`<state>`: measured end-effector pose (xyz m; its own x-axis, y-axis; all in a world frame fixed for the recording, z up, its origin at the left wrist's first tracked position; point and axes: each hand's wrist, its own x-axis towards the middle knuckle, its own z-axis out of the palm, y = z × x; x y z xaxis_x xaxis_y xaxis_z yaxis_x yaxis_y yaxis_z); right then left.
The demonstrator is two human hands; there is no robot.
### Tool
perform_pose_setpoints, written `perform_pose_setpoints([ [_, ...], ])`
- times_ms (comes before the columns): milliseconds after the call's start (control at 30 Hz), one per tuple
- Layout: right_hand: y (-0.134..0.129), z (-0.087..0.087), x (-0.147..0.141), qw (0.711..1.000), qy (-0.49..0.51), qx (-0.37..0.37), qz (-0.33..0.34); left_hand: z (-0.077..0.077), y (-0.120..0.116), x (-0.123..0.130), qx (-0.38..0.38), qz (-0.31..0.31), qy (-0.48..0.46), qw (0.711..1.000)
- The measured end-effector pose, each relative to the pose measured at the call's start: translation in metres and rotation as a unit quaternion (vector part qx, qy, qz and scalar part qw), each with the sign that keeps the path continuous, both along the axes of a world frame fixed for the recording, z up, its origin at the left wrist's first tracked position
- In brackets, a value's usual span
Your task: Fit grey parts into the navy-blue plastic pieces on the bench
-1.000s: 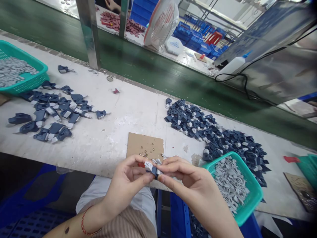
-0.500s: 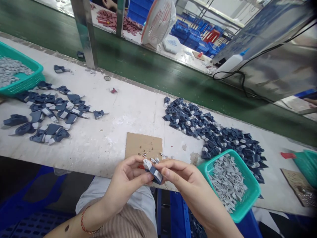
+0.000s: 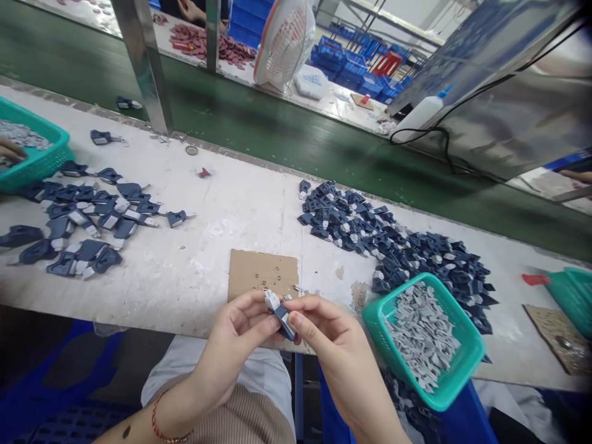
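Observation:
Close in front of me, both hands meet over the near table edge on one small dark-blue and grey plastic part [image 3: 279, 313]. My left hand [image 3: 240, 333] pinches it from the left, thumb along its side. From the right, my right hand [image 3: 324, 333] presses thumb and forefinger on it. The part is tilted, its pale grey end pointing up and away; the fingers cover much of the rest. Just beyond lies a brown cardboard piece [image 3: 247, 271] with several tiny metal rings. A green basket [image 3: 370, 320] of small grey pieces stands beside my right hand.
A large heap of dark-blue parts [image 3: 361, 225] spreads at the right; looser blue-grey parts [image 3: 92, 206] lie left. Another green basket [image 3: 55, 154] stands far left, a co-worker's hand [image 3: 10, 149] in it. Behind run a green belt [image 3: 231, 123] and a metal post [image 3: 143, 68].
My fingers have shifted on the part, the right thumb now lying over its grey middle. A co-worker's hand has appeared in the left basket. The view has moved slightly.

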<state>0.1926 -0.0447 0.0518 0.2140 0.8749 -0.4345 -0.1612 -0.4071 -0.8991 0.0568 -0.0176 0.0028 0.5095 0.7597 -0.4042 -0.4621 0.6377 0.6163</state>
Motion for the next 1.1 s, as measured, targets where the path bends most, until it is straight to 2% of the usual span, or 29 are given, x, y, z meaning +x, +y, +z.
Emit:
perform_pose_setpoints([
  [100, -0.005, -0.007, -0.002, 0.999, -0.022, 0.028, -0.018, 0.004, 0.001, 0.002, 0.013, -0.015, -0.016, 1.000],
  [200, -0.013, -0.013, 0.000, 0.998, -0.027, 0.055, -0.019, 0.006, 0.002, 0.005, 0.012, -0.029, 0.006, 0.999],
  [267, -0.018, -0.013, 0.010, 0.996, -0.051, 0.067, -0.021, 0.006, 0.005, 0.006, 0.014, -0.033, 0.045, 0.998],
  [333, -0.025, -0.009, 0.030, 0.987, -0.136, 0.065, -0.056, 0.006, 0.011, 0.004, 0.026, -0.035, 0.087, 0.995],
  [400, -0.034, -0.003, 0.062, 0.952, -0.275, 0.040, -0.126, 0.006, 0.020, -0.001, 0.049, -0.028, 0.132, 0.990],
  [467, -0.043, 0.001, 0.100, 0.899, -0.402, -0.013, -0.172, 0.004, 0.032, -0.008, 0.088, -0.017, 0.176, 0.980],
  [533, -0.050, -0.001, 0.136, 0.863, -0.478, -0.099, -0.128, 0.003, 0.047, -0.014, 0.139, 0.000, 0.223, 0.965],
  [567, -0.053, -0.004, 0.151, 0.858, -0.487, -0.137, -0.090, 0.001, 0.056, -0.016, 0.165, 0.010, 0.247, 0.955],
  [667, -0.053, -0.016, 0.179, 0.868, -0.469, -0.163, -0.016, -0.004, 0.084, -0.017, 0.226, 0.031, 0.313, 0.922],
  [800, -0.045, -0.025, 0.184, 0.875, -0.457, -0.155, 0.035, -0.013, 0.115, -0.011, 0.285, 0.006, 0.375, 0.882],
  [933, -0.039, -0.027, 0.183, 0.880, -0.451, -0.139, 0.050, -0.026, 0.141, -0.004, 0.316, -0.026, 0.430, 0.845],
  [1100, -0.036, -0.030, 0.186, 0.887, -0.445, -0.111, 0.057, -0.031, 0.190, 0.016, 0.369, 0.000, 0.480, 0.796],
])
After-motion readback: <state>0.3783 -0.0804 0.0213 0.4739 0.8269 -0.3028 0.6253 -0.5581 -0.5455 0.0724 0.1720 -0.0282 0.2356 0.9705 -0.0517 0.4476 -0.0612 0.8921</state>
